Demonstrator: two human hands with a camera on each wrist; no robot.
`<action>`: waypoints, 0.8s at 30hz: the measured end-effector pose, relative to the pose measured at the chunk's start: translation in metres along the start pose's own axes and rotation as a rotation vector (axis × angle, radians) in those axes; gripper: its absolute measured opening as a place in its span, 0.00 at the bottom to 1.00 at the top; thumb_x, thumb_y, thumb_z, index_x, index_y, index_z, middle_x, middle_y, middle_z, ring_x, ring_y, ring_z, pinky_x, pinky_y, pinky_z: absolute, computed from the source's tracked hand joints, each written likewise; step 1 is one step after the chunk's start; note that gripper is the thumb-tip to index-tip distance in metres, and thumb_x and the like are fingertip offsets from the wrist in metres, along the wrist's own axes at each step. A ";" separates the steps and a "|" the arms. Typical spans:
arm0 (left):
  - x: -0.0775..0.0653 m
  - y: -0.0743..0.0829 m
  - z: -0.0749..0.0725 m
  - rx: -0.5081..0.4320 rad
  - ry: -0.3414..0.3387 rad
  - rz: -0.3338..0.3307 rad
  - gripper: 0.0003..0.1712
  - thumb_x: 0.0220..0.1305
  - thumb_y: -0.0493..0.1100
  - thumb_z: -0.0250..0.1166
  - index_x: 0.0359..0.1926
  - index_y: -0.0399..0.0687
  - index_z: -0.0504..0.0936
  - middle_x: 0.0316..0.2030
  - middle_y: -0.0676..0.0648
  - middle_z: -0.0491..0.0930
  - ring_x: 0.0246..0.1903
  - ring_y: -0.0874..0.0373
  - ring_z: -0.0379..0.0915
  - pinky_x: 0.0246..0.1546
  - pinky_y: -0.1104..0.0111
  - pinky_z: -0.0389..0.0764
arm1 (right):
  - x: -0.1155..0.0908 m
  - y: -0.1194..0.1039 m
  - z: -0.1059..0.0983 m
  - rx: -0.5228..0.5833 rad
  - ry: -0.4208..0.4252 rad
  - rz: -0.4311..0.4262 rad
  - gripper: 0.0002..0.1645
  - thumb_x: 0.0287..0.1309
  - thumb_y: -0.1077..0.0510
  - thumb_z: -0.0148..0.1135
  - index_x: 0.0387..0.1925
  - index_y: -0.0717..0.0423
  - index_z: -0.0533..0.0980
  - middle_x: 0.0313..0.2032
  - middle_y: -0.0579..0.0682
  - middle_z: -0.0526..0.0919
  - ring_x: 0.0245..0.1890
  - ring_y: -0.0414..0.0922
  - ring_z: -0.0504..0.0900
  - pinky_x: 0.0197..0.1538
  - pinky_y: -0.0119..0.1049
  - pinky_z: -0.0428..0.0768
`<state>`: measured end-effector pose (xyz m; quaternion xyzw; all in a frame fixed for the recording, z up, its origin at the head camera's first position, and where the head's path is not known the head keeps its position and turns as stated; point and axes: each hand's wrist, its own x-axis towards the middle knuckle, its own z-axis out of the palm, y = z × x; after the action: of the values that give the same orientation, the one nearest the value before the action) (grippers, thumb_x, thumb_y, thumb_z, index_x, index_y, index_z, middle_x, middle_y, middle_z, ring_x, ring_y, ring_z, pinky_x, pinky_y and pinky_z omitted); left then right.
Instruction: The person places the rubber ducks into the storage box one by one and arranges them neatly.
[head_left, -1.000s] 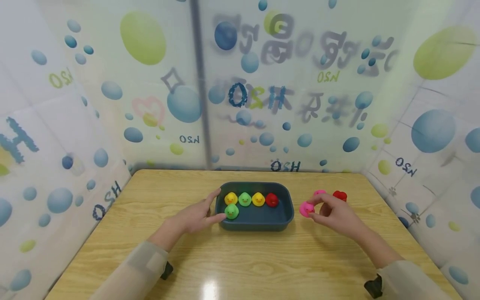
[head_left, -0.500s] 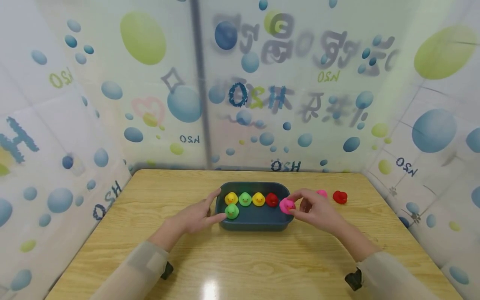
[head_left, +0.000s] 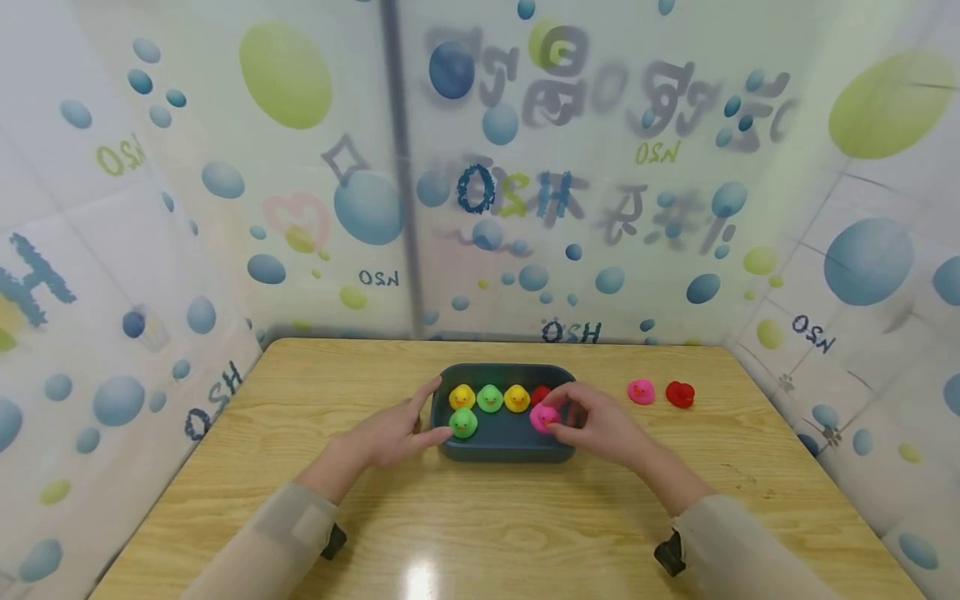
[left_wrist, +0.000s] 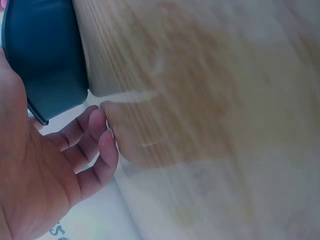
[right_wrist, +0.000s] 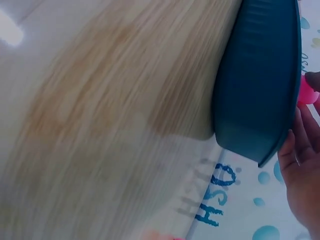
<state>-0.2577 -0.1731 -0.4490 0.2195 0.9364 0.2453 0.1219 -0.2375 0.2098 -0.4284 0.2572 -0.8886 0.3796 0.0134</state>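
Note:
A dark blue tray [head_left: 506,454] on the table holds two yellow rubber ducks [head_left: 462,397], two green ones [head_left: 490,398] and a red one [head_left: 540,395] partly hidden by my right hand. My right hand [head_left: 603,421] pinches a pink rubber duck [head_left: 544,417] between thumb and fingertips, over the tray's right part. In the right wrist view, that pink duck [right_wrist: 307,92] shows just past the tray's rim. At the tray's left end my left hand [head_left: 390,433] holds the rim, thumb at the front and index finger toward the back. Its other fingers [left_wrist: 104,150] curl loosely beside the tray wall.
To the right of the tray, another pink duck [head_left: 641,392] and another red duck [head_left: 680,394] sit on the wooden table [head_left: 480,525]. A patterned curtain [head_left: 480,275] with bubbles and lettering encloses the table at the back and sides.
My right hand has carried the pink duck leftward from the table to over the tray, uncovering the other pink duck. My left hand has stayed at the tray's left end.

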 end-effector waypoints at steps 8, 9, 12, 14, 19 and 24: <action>-0.001 0.001 -0.001 -0.011 -0.006 -0.001 0.59 0.77 0.76 0.58 0.91 0.59 0.38 0.36 0.54 0.82 0.30 0.58 0.76 0.35 0.61 0.77 | 0.015 -0.004 0.016 -0.005 -0.055 -0.020 0.18 0.67 0.58 0.77 0.56 0.49 0.83 0.47 0.46 0.86 0.39 0.40 0.80 0.43 0.32 0.83; -0.001 0.000 -0.001 -0.014 -0.006 -0.001 0.59 0.77 0.76 0.58 0.91 0.60 0.38 0.36 0.53 0.82 0.30 0.58 0.76 0.35 0.61 0.77 | 0.017 -0.005 0.019 -0.008 -0.060 -0.012 0.18 0.67 0.57 0.77 0.56 0.48 0.83 0.47 0.45 0.86 0.39 0.40 0.80 0.43 0.32 0.83; -0.001 0.000 -0.001 -0.013 -0.002 0.002 0.59 0.77 0.76 0.58 0.91 0.59 0.38 0.36 0.53 0.82 0.30 0.58 0.76 0.35 0.62 0.76 | 0.023 -0.009 0.025 -0.005 -0.066 0.005 0.17 0.68 0.55 0.76 0.56 0.47 0.83 0.48 0.45 0.85 0.40 0.41 0.79 0.44 0.33 0.82; -0.001 0.000 -0.001 -0.010 0.003 0.003 0.59 0.77 0.76 0.58 0.91 0.60 0.38 0.36 0.53 0.82 0.30 0.58 0.75 0.35 0.62 0.76 | 0.027 -0.012 0.030 0.007 -0.063 0.009 0.17 0.69 0.55 0.76 0.56 0.47 0.83 0.48 0.45 0.85 0.40 0.41 0.79 0.44 0.33 0.81; 0.001 -0.002 0.000 -0.003 0.005 0.003 0.59 0.77 0.76 0.58 0.91 0.61 0.39 0.36 0.53 0.82 0.30 0.58 0.75 0.35 0.62 0.76 | 0.036 -0.019 0.040 0.045 -0.067 0.014 0.16 0.69 0.56 0.76 0.56 0.49 0.83 0.49 0.46 0.86 0.40 0.41 0.81 0.43 0.33 0.82; 0.002 -0.002 0.000 -0.006 0.000 0.001 0.59 0.77 0.76 0.58 0.91 0.61 0.38 0.37 0.52 0.82 0.33 0.58 0.76 0.38 0.61 0.77 | 0.045 -0.022 0.047 0.044 -0.092 0.071 0.16 0.69 0.56 0.75 0.56 0.47 0.83 0.51 0.46 0.87 0.41 0.40 0.83 0.47 0.35 0.85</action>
<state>-0.2604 -0.1740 -0.4504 0.2196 0.9355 0.2481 0.1225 -0.2581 0.1455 -0.4374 0.2430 -0.8883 0.3869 -0.0464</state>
